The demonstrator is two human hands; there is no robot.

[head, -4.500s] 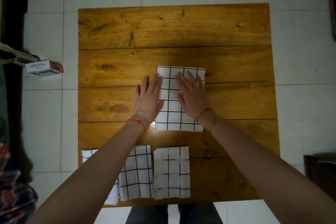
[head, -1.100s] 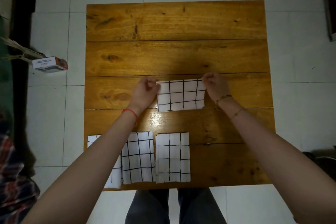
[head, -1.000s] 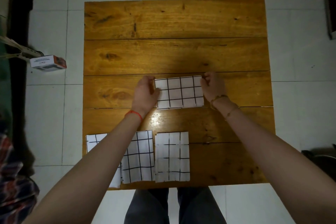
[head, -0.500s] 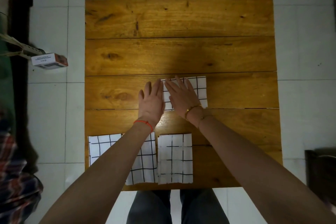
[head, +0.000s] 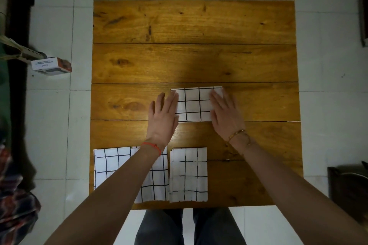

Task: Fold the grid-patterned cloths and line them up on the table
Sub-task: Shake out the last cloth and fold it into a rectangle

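Flattening folded cloth (head: 196, 104) — hands now apart

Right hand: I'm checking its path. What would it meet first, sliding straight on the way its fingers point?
Nothing, it seems: past the right hand and cloth lies only bare table.

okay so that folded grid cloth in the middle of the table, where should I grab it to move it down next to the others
Probably pinch the folded cloth at its two short ends, the left hand coming from the left and the right hand from the right. It lies flat on the table and is wider than deep, so holding both ends should keep the layers together. Both hands already rest flat on those ends.
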